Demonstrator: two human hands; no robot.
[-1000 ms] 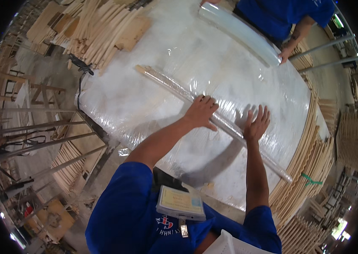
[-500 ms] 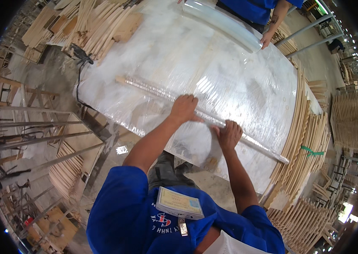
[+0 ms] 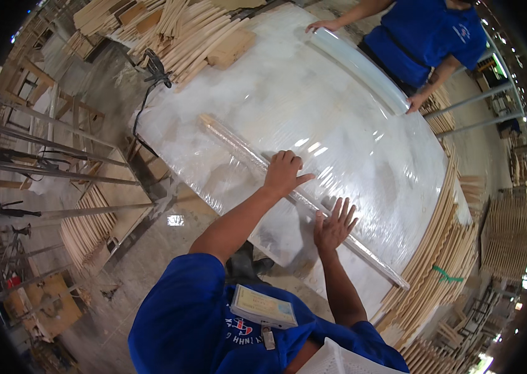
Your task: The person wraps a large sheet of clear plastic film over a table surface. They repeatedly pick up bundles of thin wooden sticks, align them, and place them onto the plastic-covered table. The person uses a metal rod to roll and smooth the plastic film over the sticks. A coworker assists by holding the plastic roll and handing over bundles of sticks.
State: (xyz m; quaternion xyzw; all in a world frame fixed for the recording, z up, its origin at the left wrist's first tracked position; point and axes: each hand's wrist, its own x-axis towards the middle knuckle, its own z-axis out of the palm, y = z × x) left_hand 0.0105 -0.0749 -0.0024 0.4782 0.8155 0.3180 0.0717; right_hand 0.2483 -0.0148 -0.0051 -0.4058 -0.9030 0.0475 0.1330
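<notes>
A long thin wooden stick (image 3: 239, 144) wrapped in clear film lies slantwise across the table, its bare wooden end showing at the upper left. My left hand (image 3: 284, 173) rests palm down over the middle of the stick, thumb stretched out to the right. Farther along, my right hand (image 3: 334, 225) lies flat on the stick with fingers spread. From the stick, a sheet of clear stretch film (image 3: 344, 143) runs over the tabletop toward a thick film roll (image 3: 362, 70). A co-worker in blue grips that roll at both ends across the table.
Wooden strips (image 3: 439, 249), one bunch tied with green, lie along the table's right edge. More wooden sticks (image 3: 195, 47) are piled at the far left, near a black clamp-like tool (image 3: 157, 70). A metal-framed rack (image 3: 64, 168) stands to the left.
Both hands have opened from curled grips and now lie flatter on the stick. The view has shifted, showing more of the co-worker and the film roll.
</notes>
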